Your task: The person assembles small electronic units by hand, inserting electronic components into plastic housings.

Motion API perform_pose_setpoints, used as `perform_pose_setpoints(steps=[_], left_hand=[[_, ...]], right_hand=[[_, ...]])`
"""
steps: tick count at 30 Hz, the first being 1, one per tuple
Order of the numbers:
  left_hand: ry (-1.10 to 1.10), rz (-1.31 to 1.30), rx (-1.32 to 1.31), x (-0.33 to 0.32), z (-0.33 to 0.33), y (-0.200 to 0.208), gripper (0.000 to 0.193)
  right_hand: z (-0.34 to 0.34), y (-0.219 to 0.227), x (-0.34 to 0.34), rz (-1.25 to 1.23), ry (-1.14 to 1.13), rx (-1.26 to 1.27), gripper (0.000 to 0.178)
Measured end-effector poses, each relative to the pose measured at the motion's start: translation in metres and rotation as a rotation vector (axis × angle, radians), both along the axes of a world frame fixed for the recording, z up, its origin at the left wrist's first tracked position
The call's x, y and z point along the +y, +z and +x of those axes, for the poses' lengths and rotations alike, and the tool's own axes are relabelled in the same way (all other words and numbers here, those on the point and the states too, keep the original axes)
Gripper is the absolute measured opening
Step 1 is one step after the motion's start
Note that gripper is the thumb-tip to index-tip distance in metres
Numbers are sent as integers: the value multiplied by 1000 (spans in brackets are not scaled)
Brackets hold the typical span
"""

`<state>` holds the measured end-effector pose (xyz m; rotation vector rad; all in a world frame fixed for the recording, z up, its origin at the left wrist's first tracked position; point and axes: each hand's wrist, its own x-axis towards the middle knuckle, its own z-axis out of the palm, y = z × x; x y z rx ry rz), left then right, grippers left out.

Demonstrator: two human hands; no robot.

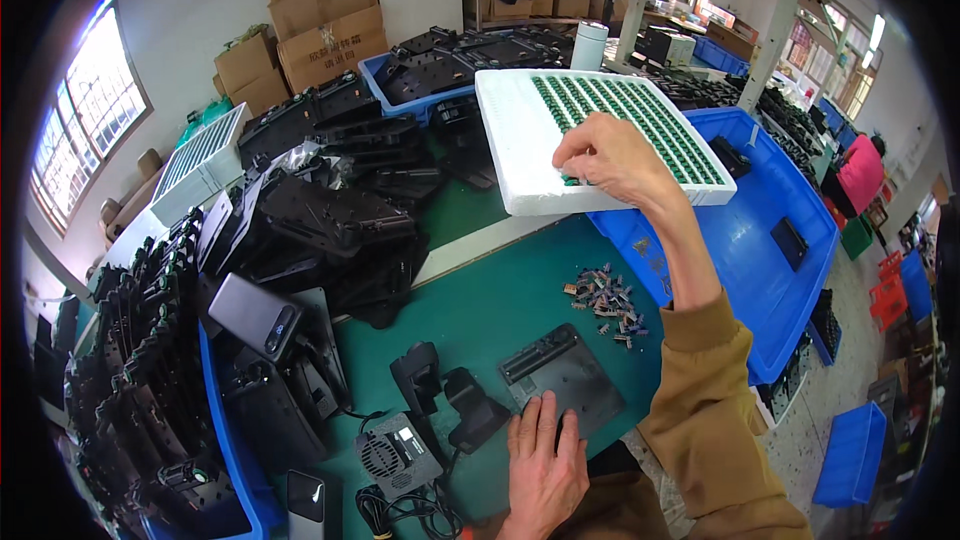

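Observation:
My left hand [545, 470] lies with its fingers outstretched on the near edge of a flat black plastic housing [580, 385] on the green mat. My right hand [625, 162] reaches over a white foam tray [515, 130] holding rows of small green parts [650, 120]. Its thumb and fingers are pinched together low over the tray's near side, where a bit of green shows under the fingertips. To the right of the housing lies a loose pile of small metallic parts [610, 305].
Left of the housing are black curved pieces [470, 410], a small boxy device with a round grille [400, 455] and coiled cable. Black housings [340, 220] are heaped at left. A blue bin [770, 270] stands at right, partly under the tray. A person in pink [860, 170] is farther off.

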<state>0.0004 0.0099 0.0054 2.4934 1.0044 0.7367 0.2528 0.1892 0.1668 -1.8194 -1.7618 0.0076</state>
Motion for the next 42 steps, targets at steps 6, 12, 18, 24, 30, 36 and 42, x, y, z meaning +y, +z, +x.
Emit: perform_pose_setpoints(steps=[6, 12, 18, 24, 30, 36, 42], left_hand=[[-8, -4, -27, 1, 0, -4, 44], [-10, 32, -13, -1, 2, -1, 44], [-3, 25, -1, 0, 0, -2, 45], [-3, 24, 22, -2, 4, -1, 45], [12, 56, 5, -2, 3, -7, 41], [37, 70, 16, -7, 4, -5, 41], [41, -20, 21, -1, 4, -6, 41]], right_hand=[[10, 3, 10, -195, -65, -18, 22], [24, 0, 5, -195, 71, 193, 22], [27, -11, 8, -172, 124, 226, 22], [31, -23, 11, -23, 89, 106, 20], [22, -34, 19, 7, 17, 70, 20], [14, -17, 9, 20, -54, 349, 21], [-21, -9, -49, 412, 104, 872, 15]])
